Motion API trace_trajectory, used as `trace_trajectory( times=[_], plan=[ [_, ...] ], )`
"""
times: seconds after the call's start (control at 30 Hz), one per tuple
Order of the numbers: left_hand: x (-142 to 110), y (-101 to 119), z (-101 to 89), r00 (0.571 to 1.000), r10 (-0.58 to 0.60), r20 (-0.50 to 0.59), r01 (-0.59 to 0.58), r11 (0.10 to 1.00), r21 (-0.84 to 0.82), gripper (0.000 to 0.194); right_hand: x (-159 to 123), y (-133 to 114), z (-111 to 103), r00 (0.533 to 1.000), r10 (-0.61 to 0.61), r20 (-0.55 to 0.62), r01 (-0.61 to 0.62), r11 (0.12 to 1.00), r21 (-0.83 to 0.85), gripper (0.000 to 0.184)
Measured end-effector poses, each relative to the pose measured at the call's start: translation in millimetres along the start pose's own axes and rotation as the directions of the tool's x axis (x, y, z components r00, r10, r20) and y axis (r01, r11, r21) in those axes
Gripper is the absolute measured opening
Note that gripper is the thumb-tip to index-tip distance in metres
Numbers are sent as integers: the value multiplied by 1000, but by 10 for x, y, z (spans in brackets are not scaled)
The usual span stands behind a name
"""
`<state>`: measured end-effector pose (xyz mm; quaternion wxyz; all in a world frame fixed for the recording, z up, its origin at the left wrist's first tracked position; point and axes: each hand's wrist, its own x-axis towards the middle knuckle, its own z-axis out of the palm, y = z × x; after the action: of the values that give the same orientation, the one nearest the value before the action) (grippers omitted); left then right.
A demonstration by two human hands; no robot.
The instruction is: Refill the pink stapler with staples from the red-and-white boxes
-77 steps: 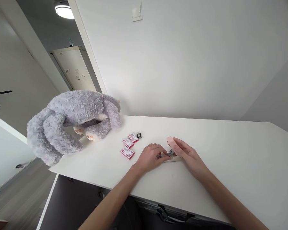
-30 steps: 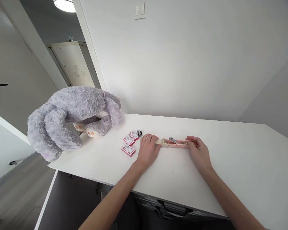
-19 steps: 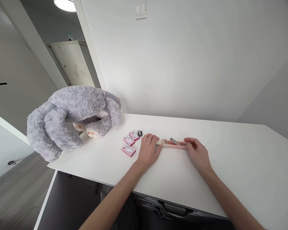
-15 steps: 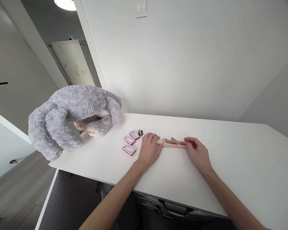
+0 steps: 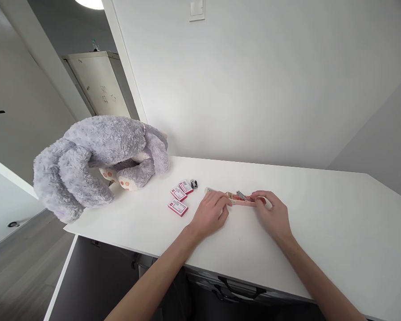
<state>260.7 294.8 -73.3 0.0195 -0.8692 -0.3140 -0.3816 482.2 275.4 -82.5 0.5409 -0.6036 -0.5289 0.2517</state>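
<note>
a grey plush toy (image 5: 105,140) slumps at left, then three small red-and-white boxes (image 5: 178,207) beside a small dark clip-like object (image 5: 194,183). the person's left hand (image 5: 211,211) lies half-curled over the middle of a pink-and-cream stapler (image 5: 243,203), opened out on the white tabletop (image 5: 304,232); whether it grips cannot be told. the right hand (image 5: 270,211) pinches the stapler's right end, thumb and fingers nearly closed.

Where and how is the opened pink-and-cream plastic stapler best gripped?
Take the pink-and-cream plastic stapler probably by its narrow pink half's long sides, near the right end, coming from the right: it lies crosswise, and a slanted thin silver metal piece juts up farther left.
</note>
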Motion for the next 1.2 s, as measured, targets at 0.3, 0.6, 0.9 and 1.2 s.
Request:
trace_trajectory(
  times=[0.3,0.6,0.9,1.2],
  plan=[
    [-60,30,37,976,24,219,-33,999,39,25,-12,-14,-5,999,-19,33,19,1000,-20,18],
    [-56,33,20,946,-44,321,46,999,1,22,-18,25,28,992,-107,64,111,992,-66,22],
    [-50,34,6,923,-78,376,89,996,-12,23,-28,122,65,965,-203,167,223,969,-108,33],
    [-38,38,2,915,-89,394,104,994,-16,24,1,226,69,940,-248,235,288,946,-151,35]
  ],
)
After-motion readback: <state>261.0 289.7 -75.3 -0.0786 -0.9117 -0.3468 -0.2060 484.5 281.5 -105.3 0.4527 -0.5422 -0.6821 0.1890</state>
